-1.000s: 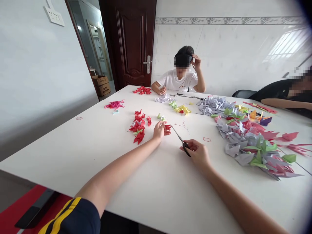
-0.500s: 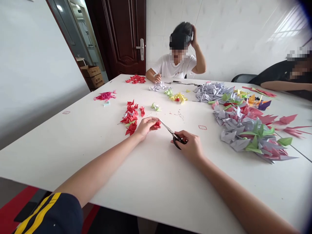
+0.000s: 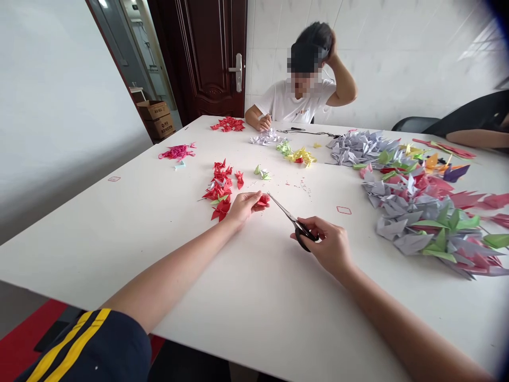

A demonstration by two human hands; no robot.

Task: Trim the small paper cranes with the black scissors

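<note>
Between the fingers of my left hand (image 3: pixel 243 208) is a red folded paper piece, an origami crane (image 3: pixel 263 200) by its look, partly hidden by the fingers. My right hand (image 3: pixel 332 241) is closed round the black handles of a pair of scissors (image 3: pixel 295 220). The metal blades look nearly closed and point up and left, their tips just right of the red crane. Left of my left hand lies a heap of red paper cranes (image 3: pixel 219 183), with a little white and green among them. A single green-and-white crane (image 3: pixel 262 172) rests beyond my hands.
A large pile of grey, pink and green paper cranes (image 3: pixel 421 204) covers the table's right side. Farther back lie yellow cranes (image 3: pixel 301 156), red cranes (image 3: pixel 228 124) and a magenta bundle (image 3: pixel 177 152). Across the white table (image 3: pixel 222 297) sits a person (image 3: pixel 296 101); another's arm shows at right.
The view has shifted slightly, so the table's things appear farther right. The scissors have drawn back a little from the red crane, which stays in my left hand.
</note>
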